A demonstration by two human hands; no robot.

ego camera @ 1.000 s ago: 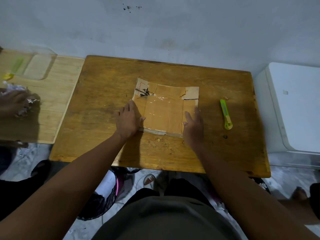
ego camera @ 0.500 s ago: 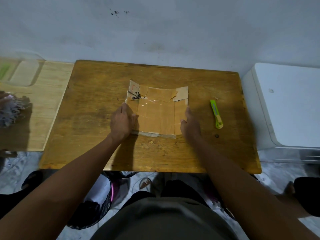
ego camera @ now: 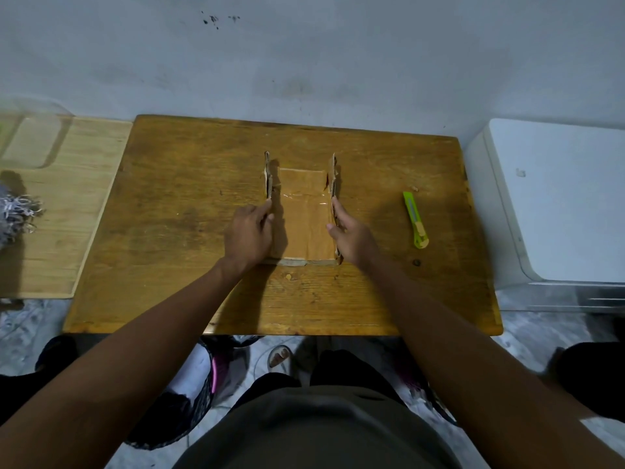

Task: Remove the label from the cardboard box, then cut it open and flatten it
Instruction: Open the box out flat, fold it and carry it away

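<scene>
The brown cardboard box point(ego camera: 302, 211) lies opened on the wooden table point(ego camera: 189, 231), its middle panel flat with a strip of clear tape across it. Its two side panels stand upright. My left hand point(ego camera: 248, 233) holds the left panel from outside, fingers along its near part. My right hand point(ego camera: 351, 236) holds the right panel the same way. A green utility knife point(ego camera: 415, 220) lies on the table to the right of the box, apart from my hands.
A lighter wooden board point(ego camera: 64, 214) adjoins the table on the left, with a clear plastic tray point(ego camera: 32, 140) and a crumpled silvery bundle point(ego camera: 15, 214) on it. A white appliance point(ego camera: 554, 198) stands at the right. The wall is close behind.
The cardboard lay flat under my palms before. Now both side panels are folded up to stand vertical, with my hands on their outer faces.
</scene>
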